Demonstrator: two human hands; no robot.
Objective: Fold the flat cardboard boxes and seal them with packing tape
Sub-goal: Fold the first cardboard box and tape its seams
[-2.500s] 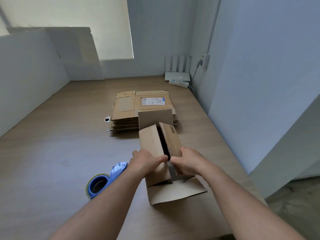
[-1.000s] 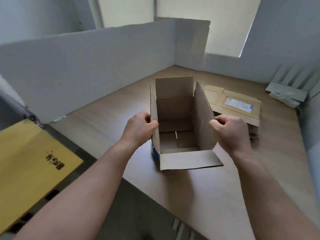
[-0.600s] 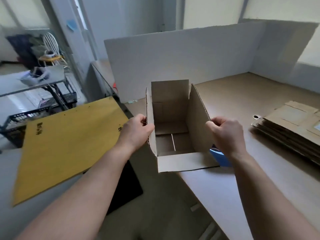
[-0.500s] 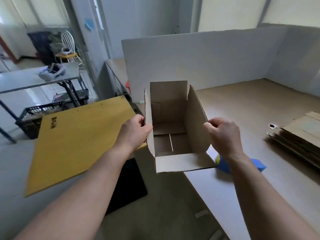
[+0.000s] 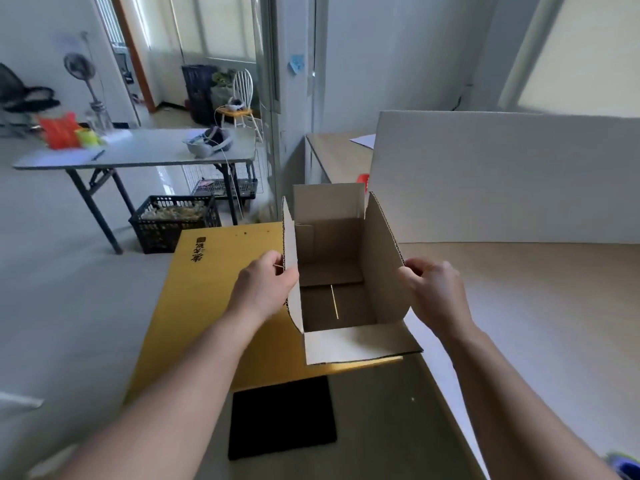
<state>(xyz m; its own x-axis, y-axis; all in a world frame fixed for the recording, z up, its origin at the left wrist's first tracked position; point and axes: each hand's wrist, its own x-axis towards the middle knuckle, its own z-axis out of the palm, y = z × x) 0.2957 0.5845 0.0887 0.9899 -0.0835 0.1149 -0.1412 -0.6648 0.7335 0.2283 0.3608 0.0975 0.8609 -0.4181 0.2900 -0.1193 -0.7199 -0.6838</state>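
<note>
A brown cardboard box (image 5: pixel 332 271), opened into shape with its mouth up, is held in the air in the middle of the view. Its far, left and right top flaps stand upright; the near flap is folded out towards the person. Inside, the bottom flaps lie closed, with a thin bright line along their seam.

The left hand (image 5: pixel 266 289) grips the left flap, fingers curled round its edge. The right hand (image 5: pixel 433 289) pinches the edge of the right flap, fingers curled tight. Both grips look the same as half a second ago.

The view has swung further left. The box, which was over the edge of the desk (image 5: pixel 536 323), now hangs just past that edge, above a yellow board (image 5: pixel 214 306) and a black mat (image 5: pixel 282 417) on the floor. The stack of flat boxes on the desk has left the view. A blue object (image 5: pixel 627 467), earlier just right of the box, now shows only at the bottom right corner, too cut off to identify.

A white partition (image 5: pixel 502 178) stands along the desk behind the box. To the left, more of the room now shows: a folding table (image 5: pixel 138 150), a black crate (image 5: pixel 173 223) under it, and a white chair (image 5: pixel 242 98) beyond.
</note>
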